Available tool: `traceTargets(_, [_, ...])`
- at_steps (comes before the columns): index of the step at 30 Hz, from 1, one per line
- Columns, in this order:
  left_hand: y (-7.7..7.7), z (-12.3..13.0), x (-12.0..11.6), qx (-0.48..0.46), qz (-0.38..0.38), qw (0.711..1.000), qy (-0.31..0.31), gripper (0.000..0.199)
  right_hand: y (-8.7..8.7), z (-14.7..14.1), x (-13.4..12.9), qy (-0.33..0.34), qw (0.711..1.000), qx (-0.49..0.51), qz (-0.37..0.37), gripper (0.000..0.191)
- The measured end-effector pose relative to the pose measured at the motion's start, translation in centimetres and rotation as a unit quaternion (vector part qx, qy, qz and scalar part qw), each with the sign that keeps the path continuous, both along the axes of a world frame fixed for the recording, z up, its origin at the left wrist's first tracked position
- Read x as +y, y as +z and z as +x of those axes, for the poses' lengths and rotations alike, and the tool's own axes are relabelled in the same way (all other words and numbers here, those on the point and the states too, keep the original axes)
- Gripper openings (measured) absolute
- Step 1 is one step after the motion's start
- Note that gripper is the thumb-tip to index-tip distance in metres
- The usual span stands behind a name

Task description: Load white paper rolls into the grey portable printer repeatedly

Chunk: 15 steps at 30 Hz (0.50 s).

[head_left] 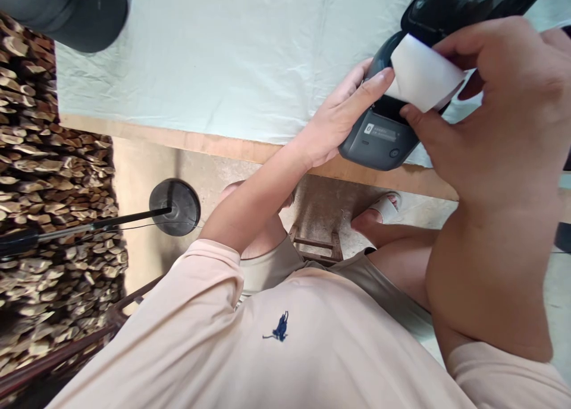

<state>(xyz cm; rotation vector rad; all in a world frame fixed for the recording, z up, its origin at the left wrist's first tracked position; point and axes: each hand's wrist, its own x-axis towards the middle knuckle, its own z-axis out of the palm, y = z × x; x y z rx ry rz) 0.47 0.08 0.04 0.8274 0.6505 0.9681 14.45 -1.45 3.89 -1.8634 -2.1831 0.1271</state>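
Observation:
A dark grey label printer (372,137) sits tilted at the table's front edge, its black glossy lid (468,8) swung up behind it. Around the printer's left side wraps my left hand (341,109), its thumb at the edge of the white paper. That white paper (423,73) curves over the printer's opening. Fingers and thumb of my right hand (495,94) are closed about the paper's right end. Whether the paper is part of a roll is hidden, as is the printer's inside.
A pale cloth (214,58) covers the wooden-edged table (250,150). At the back left stands a dark cylinder (89,13). Stacked firewood (57,219) lines the left, beside a stand with a round black base (176,207). A wooden stool (316,245) is under the table.

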Motion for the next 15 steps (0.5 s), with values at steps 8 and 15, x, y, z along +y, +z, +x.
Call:
traceTargets(8, [-0.39,-0.18,0.20,0.015,-0.030,0.999,-0.009,0.022,0.16,0.18,-0.49,-0.019,0.994,0.103,0.033,0.035])
traceTargets(15, [-0.30,-0.17,0.36,0.000,-0.024,0.999,-0.022,0.032,-0.29,-0.15,-0.25,-0.012,0.995,0.080,0.052,0.029])
